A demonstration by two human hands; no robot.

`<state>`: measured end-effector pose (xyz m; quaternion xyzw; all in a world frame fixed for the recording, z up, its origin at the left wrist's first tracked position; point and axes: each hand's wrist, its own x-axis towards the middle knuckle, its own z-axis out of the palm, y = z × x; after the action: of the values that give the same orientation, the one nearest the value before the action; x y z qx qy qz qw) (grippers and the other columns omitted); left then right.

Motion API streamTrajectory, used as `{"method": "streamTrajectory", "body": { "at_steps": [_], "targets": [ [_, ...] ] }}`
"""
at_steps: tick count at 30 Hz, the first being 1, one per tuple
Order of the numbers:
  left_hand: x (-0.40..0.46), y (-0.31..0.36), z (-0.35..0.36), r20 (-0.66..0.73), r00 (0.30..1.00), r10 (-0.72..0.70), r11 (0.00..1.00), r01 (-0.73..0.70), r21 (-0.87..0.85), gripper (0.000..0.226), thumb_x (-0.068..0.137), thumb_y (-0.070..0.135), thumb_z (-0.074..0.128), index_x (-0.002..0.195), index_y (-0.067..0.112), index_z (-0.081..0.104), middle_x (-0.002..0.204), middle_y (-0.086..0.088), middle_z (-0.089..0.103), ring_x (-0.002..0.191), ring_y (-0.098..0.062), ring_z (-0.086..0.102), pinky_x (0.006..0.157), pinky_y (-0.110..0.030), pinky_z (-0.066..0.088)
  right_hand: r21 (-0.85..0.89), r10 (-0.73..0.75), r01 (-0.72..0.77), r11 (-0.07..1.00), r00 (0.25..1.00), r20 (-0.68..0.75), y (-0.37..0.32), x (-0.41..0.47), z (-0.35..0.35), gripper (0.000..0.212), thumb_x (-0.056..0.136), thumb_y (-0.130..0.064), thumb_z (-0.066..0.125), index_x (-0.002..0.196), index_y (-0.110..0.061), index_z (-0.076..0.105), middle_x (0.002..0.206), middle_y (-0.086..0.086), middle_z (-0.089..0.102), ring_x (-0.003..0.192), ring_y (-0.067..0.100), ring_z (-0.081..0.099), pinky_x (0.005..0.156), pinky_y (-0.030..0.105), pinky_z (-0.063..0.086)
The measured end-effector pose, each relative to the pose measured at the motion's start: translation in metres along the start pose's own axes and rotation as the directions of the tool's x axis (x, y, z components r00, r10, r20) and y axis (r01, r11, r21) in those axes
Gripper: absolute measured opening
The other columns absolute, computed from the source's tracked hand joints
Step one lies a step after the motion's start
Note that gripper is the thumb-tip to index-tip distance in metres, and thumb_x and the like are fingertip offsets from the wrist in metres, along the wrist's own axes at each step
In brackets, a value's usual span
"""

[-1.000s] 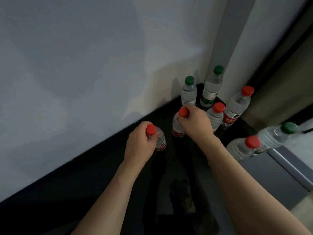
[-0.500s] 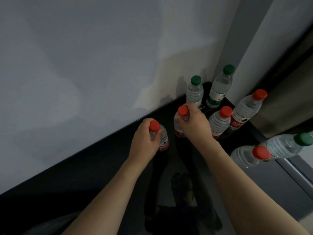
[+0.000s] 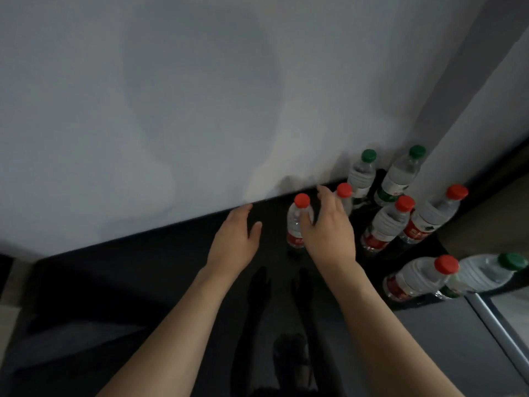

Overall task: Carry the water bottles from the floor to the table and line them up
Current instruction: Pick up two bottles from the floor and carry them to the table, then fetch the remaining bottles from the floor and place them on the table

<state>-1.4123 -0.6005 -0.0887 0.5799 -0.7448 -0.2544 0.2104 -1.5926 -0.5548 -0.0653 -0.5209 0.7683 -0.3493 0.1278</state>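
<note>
Several clear water bottles stand on a dark glossy surface [image 3: 143, 282] against a white wall. One red-capped bottle [image 3: 296, 224] stands just left of my right hand [image 3: 329, 236], whose fingers are straight and whose thumb lies close to it. A second red-capped bottle [image 3: 344, 196] shows behind that hand's fingertips. My left hand [image 3: 236, 236] hovers open to the left and holds nothing. Two green-capped bottles [image 3: 362, 174] [image 3: 400, 176] stand in the corner. Two red-capped ones [image 3: 385, 224] [image 3: 429, 217] stand to the right. A red-capped bottle [image 3: 415, 277] and a green-capped bottle [image 3: 486, 272] stand nearest me.
The white wall [image 3: 200, 96] rises right behind the bottles, and a white pillar [image 3: 486, 110] closes the corner on the right. A metal edge [image 3: 498, 325] runs along the lower right. Dark reflections show on the surface between my arms.
Both hands have let go of the red-capped bottles they gripped by the neck and opened. My left hand has drawn away to the left. The view has shifted.
</note>
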Motion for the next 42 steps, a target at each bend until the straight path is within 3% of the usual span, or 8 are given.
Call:
{"method": "streamTrajectory", "body": {
  "at_steps": [3,9,18,27,33,42],
  "targets": [
    [-0.025,-0.022,-0.028,-0.126,0.992,-0.02,0.997,0.029,0.071,0.047,0.099,0.032,0.053,0.142,0.014,0.046,0.141,-0.004,0.053,0.127,-0.017,0.052,0.099,-0.022,0.036,-0.015,-0.128,0.129,0.991,0.988,0.087,-0.034,-0.016,0.016,0.052,0.092,-0.028,0.06,0.139,-0.013,0.042,0.136,0.006,0.051,0.126,0.023,0.049,0.1,0.032,0.042],
    [-0.087,-0.07,-0.087,-0.323,0.937,-0.135,0.984,0.165,0.065,0.045,0.101,0.032,0.05,0.142,0.014,0.046,0.14,-0.004,0.053,0.125,-0.017,0.053,0.094,-0.021,0.035,-0.013,-0.303,0.316,0.949,0.92,0.25,-0.098,-0.058,0.058,0.055,0.091,-0.031,0.061,0.141,-0.02,0.04,0.138,0.0,0.05,0.127,0.017,0.048,0.105,0.034,0.044],
    [-0.214,-0.15,-0.184,-0.555,0.78,-0.29,0.929,0.369,0.032,0.039,0.1,0.028,0.053,0.135,0.011,0.054,0.135,-0.006,0.057,0.122,-0.02,0.056,0.093,-0.022,0.038,0.055,-0.494,0.517,0.854,0.773,0.398,-0.197,-0.159,0.12,0.051,0.09,-0.034,0.061,0.137,-0.024,0.045,0.136,-0.003,0.052,0.127,0.015,0.049,0.104,0.033,0.042],
    [-0.401,-0.238,-0.278,-0.701,0.556,-0.447,0.824,0.562,-0.079,0.033,0.096,0.019,0.057,0.127,0.004,0.06,0.122,-0.014,0.061,0.107,-0.032,0.061,0.094,-0.039,0.046,0.216,-0.666,0.67,0.71,0.539,0.516,-0.311,-0.319,0.165,0.051,0.092,-0.032,0.058,0.14,-0.022,0.044,0.14,0.0,0.049,0.132,0.018,0.043,0.109,0.034,0.037],
    [-0.535,-0.287,-0.32,-0.75,0.388,-0.536,0.723,0.67,-0.17,0.035,0.098,0.018,0.053,0.13,0.005,0.057,0.131,-0.012,0.058,0.118,-0.029,0.056,0.098,-0.035,0.043,0.324,-0.733,0.717,0.618,0.375,0.567,-0.377,-0.432,0.187,0.051,0.092,-0.031,0.058,0.14,-0.021,0.044,0.141,0.0,0.048,0.13,0.019,0.044,0.107,0.033,0.038],
    [-0.668,-0.328,-0.348,-0.78,0.133,-0.612,0.557,0.773,-0.305,0.04,0.099,0.031,0.051,0.134,0.012,0.053,0.134,-0.006,0.056,0.107,-0.027,0.062,0.093,-0.037,0.046,0.421,-0.78,0.768,0.483,0.16,0.604,-0.445,-0.547,0.213,0.052,0.093,-0.034,0.056,0.142,-0.023,0.041,0.144,0.0,0.043,0.125,0.021,0.047,0.099,0.038,0.044]
  ]
}}
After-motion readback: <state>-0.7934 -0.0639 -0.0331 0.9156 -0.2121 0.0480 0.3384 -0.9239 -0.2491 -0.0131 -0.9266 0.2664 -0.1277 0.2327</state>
